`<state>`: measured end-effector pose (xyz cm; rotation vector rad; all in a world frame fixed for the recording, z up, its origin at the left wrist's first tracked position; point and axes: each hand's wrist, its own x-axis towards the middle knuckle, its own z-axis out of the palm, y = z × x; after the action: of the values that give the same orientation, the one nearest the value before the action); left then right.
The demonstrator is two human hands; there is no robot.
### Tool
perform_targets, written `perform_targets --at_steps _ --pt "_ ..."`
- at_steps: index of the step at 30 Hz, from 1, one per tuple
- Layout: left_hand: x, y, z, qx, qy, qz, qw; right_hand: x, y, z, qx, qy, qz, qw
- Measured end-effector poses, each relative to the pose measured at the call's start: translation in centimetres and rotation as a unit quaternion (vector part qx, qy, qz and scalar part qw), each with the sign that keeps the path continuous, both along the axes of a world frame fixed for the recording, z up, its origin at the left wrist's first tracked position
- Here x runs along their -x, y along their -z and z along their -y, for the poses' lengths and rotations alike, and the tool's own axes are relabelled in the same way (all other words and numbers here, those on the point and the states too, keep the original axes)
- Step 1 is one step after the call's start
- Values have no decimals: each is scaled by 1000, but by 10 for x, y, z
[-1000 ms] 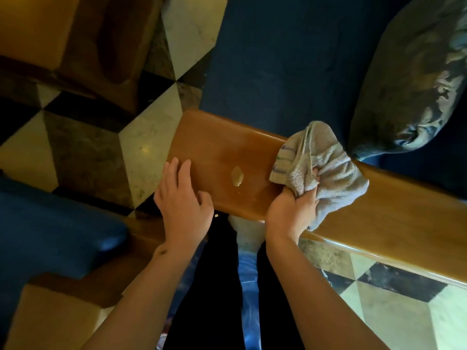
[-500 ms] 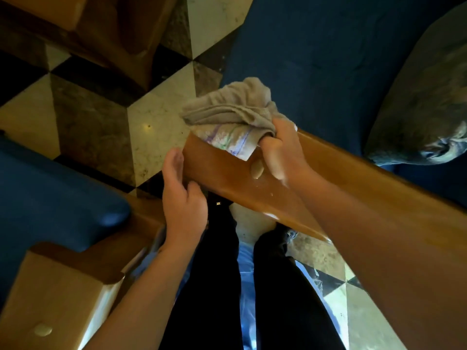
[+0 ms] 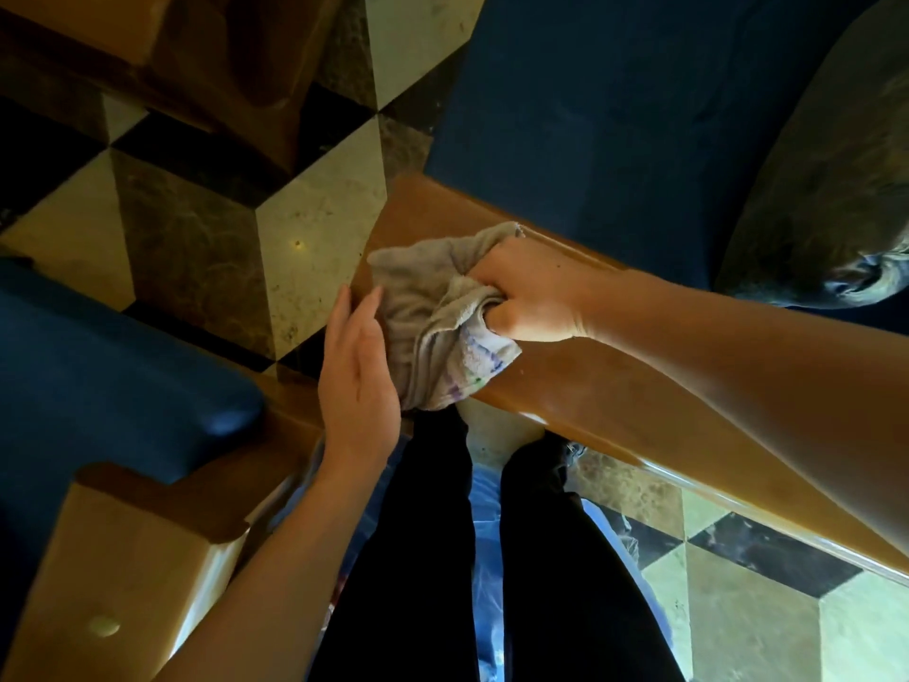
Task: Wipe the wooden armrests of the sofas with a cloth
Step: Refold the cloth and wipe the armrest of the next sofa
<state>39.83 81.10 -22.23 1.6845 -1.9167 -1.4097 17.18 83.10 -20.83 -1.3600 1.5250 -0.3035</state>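
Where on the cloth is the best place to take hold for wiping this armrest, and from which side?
Grip the bunched middle of the cloth from above, as the right hand does: the loose folds spread flat over the armrest end beside the left hand.

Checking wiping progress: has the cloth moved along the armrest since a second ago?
Yes. The cloth in the right hand has travelled from mid-armrest to the armrest end, beside the left hand.

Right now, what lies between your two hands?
The bunched cloth, seen in the head view: the right hand grips it on the armrest, and the left hand touches its other side.
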Motion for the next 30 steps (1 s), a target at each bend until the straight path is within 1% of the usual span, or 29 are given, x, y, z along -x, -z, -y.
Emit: perform_targets --at_steps 2,4,6,10,13,18,22,26,30 --pt "0 0 -1 19 61 29 998 2 2 -7 5 -22 -8 1000" --pt "1 1 -5 53 161 80 982 5 5 -16 14 -32 -8 999" --pt "5 0 -10 76 212 121 967 9 6 -27 27 -30 -10 999" --pt "22 -3 -24 113 251 165 947 15 7 -49 49 -4 1 999" --pt "34 -2 -37 95 266 175 943 20 9 -66 53 15 -1 998" --pt "49 2 -54 111 304 202 924 35 11 -106 40 41 -13 998" --pt "63 5 -67 139 298 202 923 48 13 -143 34 62 -35 997" --pt "93 8 -100 164 362 185 899 63 15 -186 49 115 -34 992" --pt "118 10 -125 168 384 177 890 78 16 -225 79 116 -42 989"
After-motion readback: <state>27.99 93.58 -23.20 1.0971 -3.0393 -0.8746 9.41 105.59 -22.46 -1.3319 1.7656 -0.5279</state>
